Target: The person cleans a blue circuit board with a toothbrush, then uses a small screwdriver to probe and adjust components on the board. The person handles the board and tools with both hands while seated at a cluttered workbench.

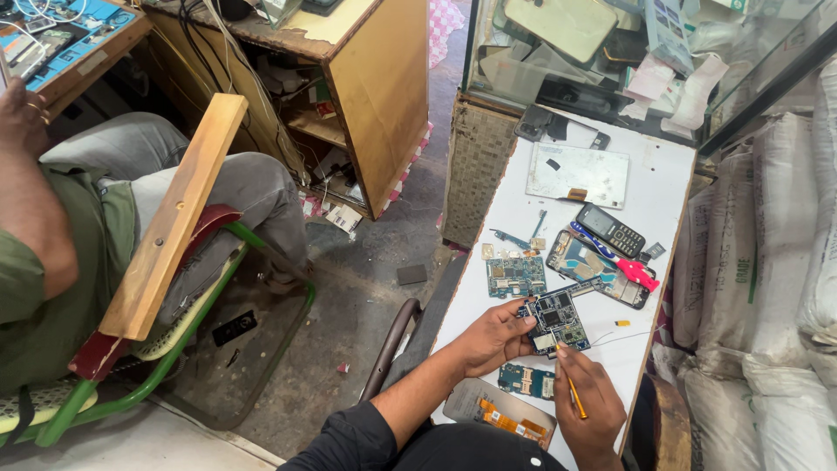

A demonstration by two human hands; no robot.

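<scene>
Left hand pinches the dark green phone circuit board by its near-left edge; right hand grips a thin orange tool, tip touching the board's near edge.

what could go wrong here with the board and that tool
The left hand pinches the circuit board only at its edge, so a push from the thin orange tool in the right hand might flip it. The tip could scratch components. Loose parts like the second board lie close to the table edge and could slide off.
</scene>
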